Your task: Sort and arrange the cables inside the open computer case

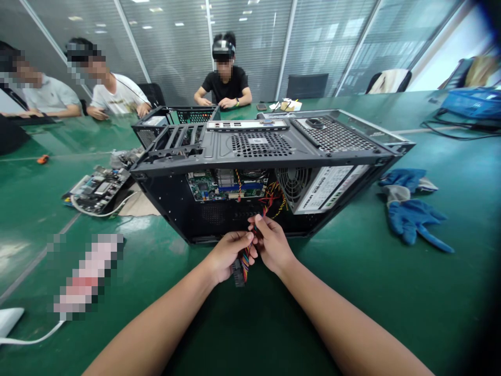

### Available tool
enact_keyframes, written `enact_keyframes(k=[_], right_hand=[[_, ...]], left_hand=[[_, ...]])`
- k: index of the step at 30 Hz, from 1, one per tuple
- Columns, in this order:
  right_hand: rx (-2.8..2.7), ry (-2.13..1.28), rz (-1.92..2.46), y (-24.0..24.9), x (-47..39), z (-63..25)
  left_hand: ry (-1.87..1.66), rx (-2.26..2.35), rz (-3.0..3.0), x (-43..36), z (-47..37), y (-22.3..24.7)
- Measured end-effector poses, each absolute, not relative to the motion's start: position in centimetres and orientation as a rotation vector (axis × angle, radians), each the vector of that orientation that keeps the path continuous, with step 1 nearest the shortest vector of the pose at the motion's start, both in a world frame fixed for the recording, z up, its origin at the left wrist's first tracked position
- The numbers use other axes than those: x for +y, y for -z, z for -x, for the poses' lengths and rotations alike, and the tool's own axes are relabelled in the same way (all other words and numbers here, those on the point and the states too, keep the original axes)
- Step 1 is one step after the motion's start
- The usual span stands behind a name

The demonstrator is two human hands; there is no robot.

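Note:
A black computer case point(172, 201) lies on its side on the green table, its open side facing me. Inside show a circuit board point(203, 187) and a power supply point(331, 188) with a fan. From it, a bundle of coloured cables point(246, 261) comes out toward me. My left hand point(229, 256) is closed round the bundle near its black connector point(238, 273), which hangs below the fingers. Close beside it, my right hand point(274, 243) pinches the same cables higher up, at the case's lower edge.
Blue gloves point(410, 214) lie right of the case. On the left are a circuit board with parts point(102, 190), a white cable point(35, 342) and an orange object point(43, 159). Three people sit across the table. A blue container point(473, 103) stands at the far right.

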State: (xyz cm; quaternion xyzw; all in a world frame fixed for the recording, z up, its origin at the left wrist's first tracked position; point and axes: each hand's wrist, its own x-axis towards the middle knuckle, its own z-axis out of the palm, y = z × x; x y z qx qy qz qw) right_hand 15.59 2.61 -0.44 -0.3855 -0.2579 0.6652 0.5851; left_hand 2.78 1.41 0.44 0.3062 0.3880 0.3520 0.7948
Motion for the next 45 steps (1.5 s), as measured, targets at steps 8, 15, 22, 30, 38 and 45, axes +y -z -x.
enact_keyframes(k=[8,15,22,30,38,45], right_hand=[[-0.568,-1.618,0.909,0.5,2.9,-15.9],[-0.542,-1.687,0.873,0.4,2.9,-16.1],[-0.468,-1.745,0.787,-0.1,2.7,-16.2],[-0.549,-1.695,0.806,-0.1,2.7,-16.1],[-0.628,-1.607,0.878,0.1,2.9,-15.9],[-0.603,-1.5,0.964,-0.1,2.9,-15.4]], left_hand=[[-0.736,0.691,-0.322,1.1,-2.8,-0.7],[-0.701,0.69,-0.323,1.2,-2.9,-1.1],[-0.727,0.562,-0.308,1.4,-3.3,-1.1],[-0.731,0.716,-0.45,1.9,-3.4,-1.2],[-0.693,0.871,-0.954,2.7,-2.6,-2.0],[-0.661,0.976,-1.178,3.0,-2.4,-2.4]])
